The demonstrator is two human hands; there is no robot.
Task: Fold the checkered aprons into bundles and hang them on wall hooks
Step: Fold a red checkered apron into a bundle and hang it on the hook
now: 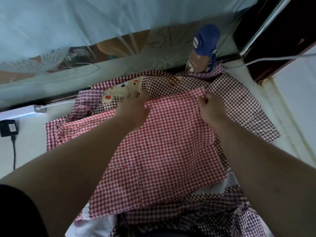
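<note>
Head view: our right hand (211,106) pinches the far edge of the red checkered apron (162,142); our left hand (132,108) rests there, fingers' grip unclear. It lies over brown checkered aprons (239,108) on the counter (30,151), before a blue-capped bottle (200,60), contents unseen.

Head-worn view, close, steeply downward.

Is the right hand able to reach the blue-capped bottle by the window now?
Probably yes: the bottle stands just beyond the right hand with nothing between, though it pinches a corner of the red apron.
</note>
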